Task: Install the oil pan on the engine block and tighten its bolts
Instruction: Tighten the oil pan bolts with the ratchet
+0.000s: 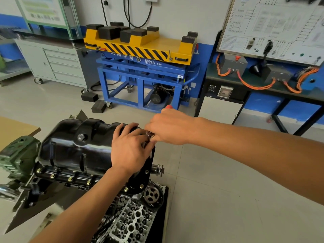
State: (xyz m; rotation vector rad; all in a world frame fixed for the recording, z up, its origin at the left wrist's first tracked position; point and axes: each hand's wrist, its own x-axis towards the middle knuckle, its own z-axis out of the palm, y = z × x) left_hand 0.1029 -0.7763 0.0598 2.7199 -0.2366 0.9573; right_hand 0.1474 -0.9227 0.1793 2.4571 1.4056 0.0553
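The oil pan point(75, 146) sits on the engine block point(57, 179), with bolts point(70, 179) along its near flange. The left hand point(129, 148) rests on the pan's right end; I cannot tell whether its grip closes on anything. The right hand point(168, 127) has its grip wrapped tight round a red-handled tool point(169, 106). On the floor point(210, 181) behind stand a cart point(140, 46) and a cabinet point(57, 64).

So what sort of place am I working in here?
Probably an automotive training workshop: a yellow-and-blue lift table stands by the wall, an electrical trainer board hangs on the right, and a wheeled tool cabinet sits on the left.
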